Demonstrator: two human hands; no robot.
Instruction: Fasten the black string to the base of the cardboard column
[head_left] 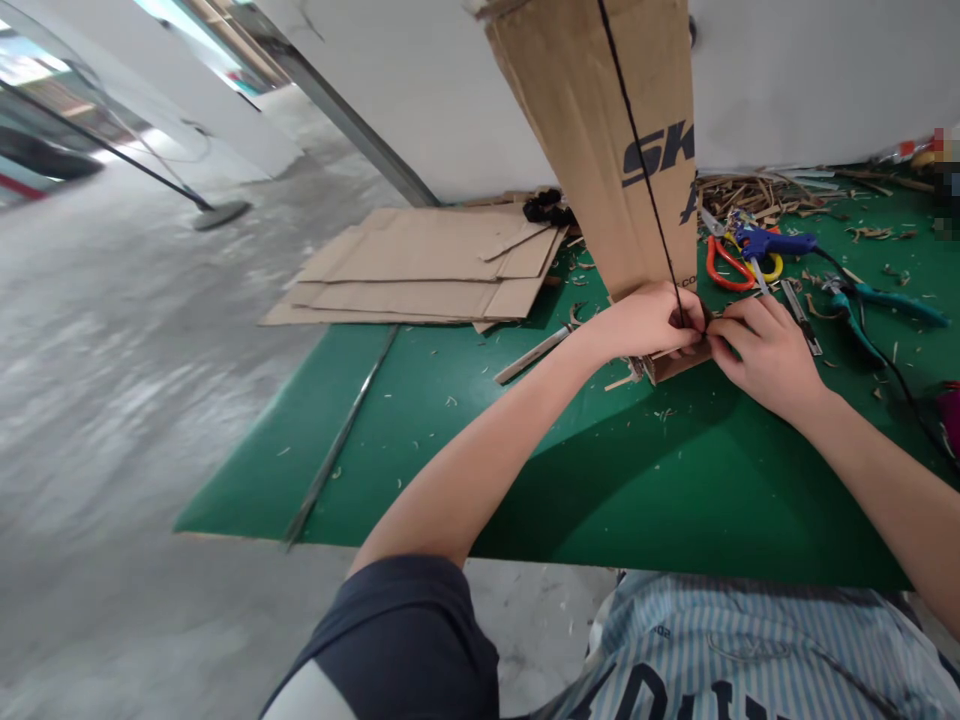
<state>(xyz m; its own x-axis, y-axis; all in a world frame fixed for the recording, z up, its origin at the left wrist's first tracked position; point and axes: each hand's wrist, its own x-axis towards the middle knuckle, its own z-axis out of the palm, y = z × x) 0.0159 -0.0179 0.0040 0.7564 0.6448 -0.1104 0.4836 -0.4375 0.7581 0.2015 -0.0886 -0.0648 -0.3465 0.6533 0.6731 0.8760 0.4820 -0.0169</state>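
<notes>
My left grip (645,320) and right grip (765,350) are closed and meet, fingers pinched around a thin black cord (640,150) low down, where it runs along a tall, tilted panel of brown corrugated cardboard (592,130) printed with dark lettering. The panel's lower end sits between my grips, just above the green desk (420,470), which is strewn with shavings. Beyond my right grip lie a blue glue gun (772,240), orange-handled scissors (721,265) and teal-handled pliers (892,305); flat tan cardboard sheets (420,265) lie off to the left.
</notes>
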